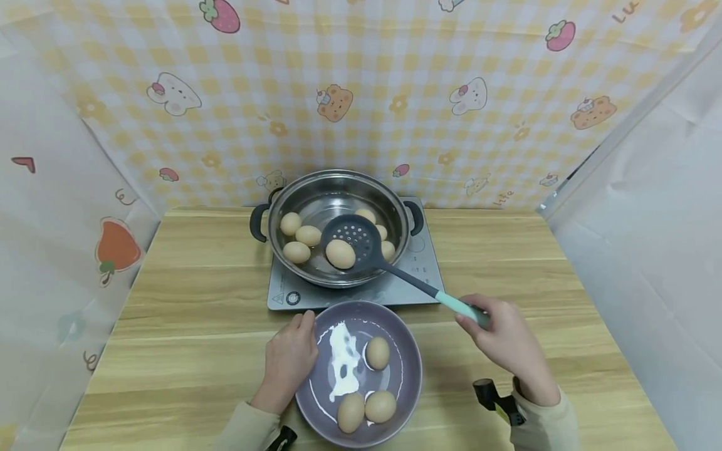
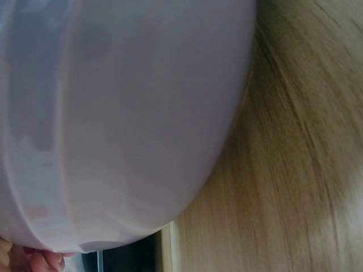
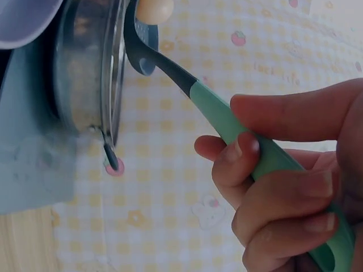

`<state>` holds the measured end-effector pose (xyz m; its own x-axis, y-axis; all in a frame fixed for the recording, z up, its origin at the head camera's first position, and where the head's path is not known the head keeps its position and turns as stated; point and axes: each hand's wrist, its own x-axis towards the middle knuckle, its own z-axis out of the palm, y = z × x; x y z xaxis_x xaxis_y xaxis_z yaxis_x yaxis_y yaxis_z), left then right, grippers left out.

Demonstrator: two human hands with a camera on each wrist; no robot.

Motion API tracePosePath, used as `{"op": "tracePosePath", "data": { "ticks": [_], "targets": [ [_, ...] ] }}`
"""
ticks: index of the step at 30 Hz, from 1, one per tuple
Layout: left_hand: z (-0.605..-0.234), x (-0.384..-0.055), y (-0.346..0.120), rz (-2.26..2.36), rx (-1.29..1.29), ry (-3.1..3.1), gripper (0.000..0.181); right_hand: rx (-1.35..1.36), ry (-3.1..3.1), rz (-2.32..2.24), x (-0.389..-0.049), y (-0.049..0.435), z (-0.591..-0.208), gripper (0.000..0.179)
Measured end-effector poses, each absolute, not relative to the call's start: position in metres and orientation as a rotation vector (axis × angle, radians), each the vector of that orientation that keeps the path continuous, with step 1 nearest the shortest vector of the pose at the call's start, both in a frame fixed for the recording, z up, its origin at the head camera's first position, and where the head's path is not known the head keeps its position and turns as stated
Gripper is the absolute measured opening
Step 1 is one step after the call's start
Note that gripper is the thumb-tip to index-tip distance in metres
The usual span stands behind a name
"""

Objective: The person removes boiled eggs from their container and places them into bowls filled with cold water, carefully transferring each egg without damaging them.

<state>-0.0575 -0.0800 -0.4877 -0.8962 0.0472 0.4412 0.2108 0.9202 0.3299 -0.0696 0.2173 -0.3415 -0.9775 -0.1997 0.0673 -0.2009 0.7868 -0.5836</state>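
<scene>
My right hand (image 1: 504,335) grips the mint-green handle of a grey slotted skimmer (image 1: 369,233). One brown egg (image 1: 340,254) lies in the skimmer's bowl, which is over the steel pot (image 1: 337,178). In the right wrist view the skimmer (image 3: 170,71) shows at the pot's rim with the egg (image 3: 155,10) on it. Several more eggs (image 1: 296,252) lie inside the pot, some partly hidden behind the skimmer. My left hand (image 1: 290,357) holds the left rim of a purple plate (image 1: 414,369), fingers curled at its edge. Three eggs (image 1: 377,352) rest in that plate.
Under the pot is a flat grey induction cooker (image 1: 429,275) on the wood-grain table (image 1: 197,300). Black handles (image 1: 259,222) stick out on both sides of the pot. A yellow checked cloth (image 1: 395,75) hangs close behind, and white sheets (image 1: 643,207) stand at the sides.
</scene>
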Motion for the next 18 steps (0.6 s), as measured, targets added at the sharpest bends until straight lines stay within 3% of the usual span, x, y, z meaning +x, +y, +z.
{"op": "tracePosePath", "data": {
  "ticks": [18],
  "targets": [
    [-0.483,-0.057,-0.080,-0.535,-0.175,-2.676,0.010,0.186,-2.970,0.951,-0.045,0.255,-0.345,0.019]
  ]
}}
